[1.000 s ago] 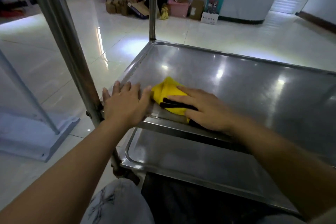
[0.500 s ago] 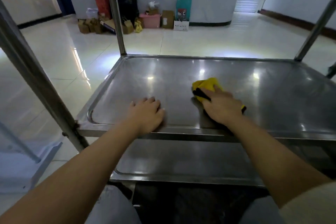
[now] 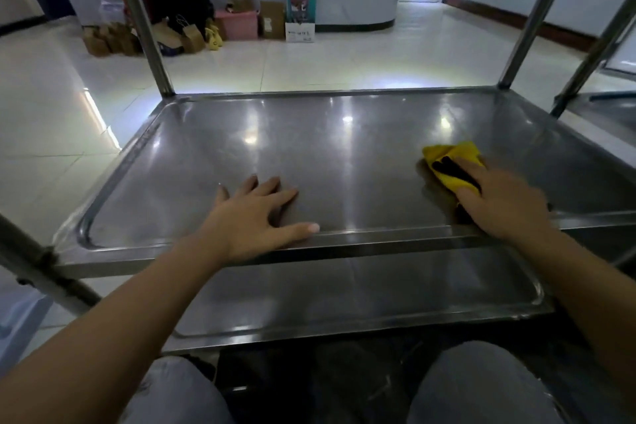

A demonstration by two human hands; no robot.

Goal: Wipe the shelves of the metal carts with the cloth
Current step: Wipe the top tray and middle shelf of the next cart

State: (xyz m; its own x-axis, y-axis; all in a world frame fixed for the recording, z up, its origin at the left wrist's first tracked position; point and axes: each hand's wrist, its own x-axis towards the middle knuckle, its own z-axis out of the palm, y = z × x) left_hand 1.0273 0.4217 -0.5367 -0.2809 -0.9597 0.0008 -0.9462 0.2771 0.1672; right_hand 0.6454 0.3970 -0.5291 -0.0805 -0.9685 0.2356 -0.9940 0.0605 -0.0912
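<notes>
A steel cart's middle shelf (image 3: 344, 148) spreads in front of me, with a lower shelf (image 3: 344, 296) beneath it. A yellow cloth with black trim (image 3: 451, 162) lies on the middle shelf near its right front. My right hand (image 3: 499, 203) presses flat on the cloth, fingers straight, covering its near part. My left hand (image 3: 254, 217) rests flat on the bare shelf near the front rim, fingers spread.
Steel posts rise at the back left (image 3: 144, 31), back right (image 3: 530, 24) and front left (image 3: 41, 268) corners. A second cart's shelf (image 3: 612, 110) stands at the right. Boxes and paper bags (image 3: 206, 31) line the far wall across the tiled floor. My knees show below.
My right hand has slid the cloth rightward along the middle shelf, from its left front corner to its right side. My left hand has shifted from the left rim toward the shelf's middle.
</notes>
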